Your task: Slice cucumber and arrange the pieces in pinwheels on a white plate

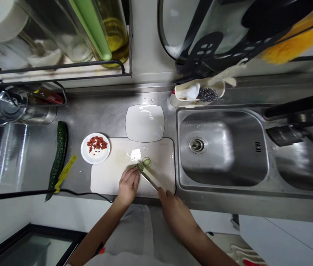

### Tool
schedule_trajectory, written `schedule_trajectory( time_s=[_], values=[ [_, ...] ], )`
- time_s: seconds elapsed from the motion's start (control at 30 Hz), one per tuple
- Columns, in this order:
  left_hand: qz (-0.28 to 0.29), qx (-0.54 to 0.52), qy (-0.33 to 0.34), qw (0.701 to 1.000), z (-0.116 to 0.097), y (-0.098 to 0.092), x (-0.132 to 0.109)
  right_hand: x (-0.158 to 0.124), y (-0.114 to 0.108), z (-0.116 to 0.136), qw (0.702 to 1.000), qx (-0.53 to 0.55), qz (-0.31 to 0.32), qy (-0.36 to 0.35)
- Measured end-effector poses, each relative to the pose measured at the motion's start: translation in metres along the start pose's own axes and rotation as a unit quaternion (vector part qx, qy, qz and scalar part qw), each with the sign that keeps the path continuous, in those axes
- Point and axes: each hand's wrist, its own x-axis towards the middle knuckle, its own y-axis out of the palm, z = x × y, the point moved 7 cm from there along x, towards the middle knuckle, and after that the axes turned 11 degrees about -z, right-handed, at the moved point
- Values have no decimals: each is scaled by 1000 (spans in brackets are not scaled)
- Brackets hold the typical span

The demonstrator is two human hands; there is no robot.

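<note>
A knife point(151, 181) is gripped by its handle in my right hand point(177, 211), its blade slanting up and left across the white cutting board point(109, 183). At the blade's tip, green cucumber point(140, 167) shows beside the curled fingertips of my left hand point(128, 186). Those fingers press together on the cucumber piece, most of which they hide. Just beyond the blade, a few thin cucumber slices point(146, 162) lie overlapping on the wet board.
A white dish point(144, 123) overlaps the board's far edge; a small plate point(83, 153) of chopped red bits point(97, 143) overlaps its left corner. Further left are a whole cucumber point(58, 155), a yellow strip point(66, 173) and a glass jug point(20, 107). The sink point(223, 147) is on the right.
</note>
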Motion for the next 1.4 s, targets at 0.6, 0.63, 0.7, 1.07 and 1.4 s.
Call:
schedule_trajectory(
  time_s=[0.6,0.63,0.7,1.07,1.4],
  values=[
    [-12,-4,10,1000,1,0,0,6,-6,1,1000,3,-1,-18],
    [-12,-4,8,1000,1,0,0,7,-7,1,1000,5,3,-18],
    [-12,-4,6,1000,2,0,-1,8,-8,1,1000,7,7,-17],
    [-13,4,13,1000,2,1,-1,16,-11,6,1000,-9,6,-24],
    [-16,8,24,1000,-1,0,1,21,-3,7,1000,-16,-6,-25]
  ],
)
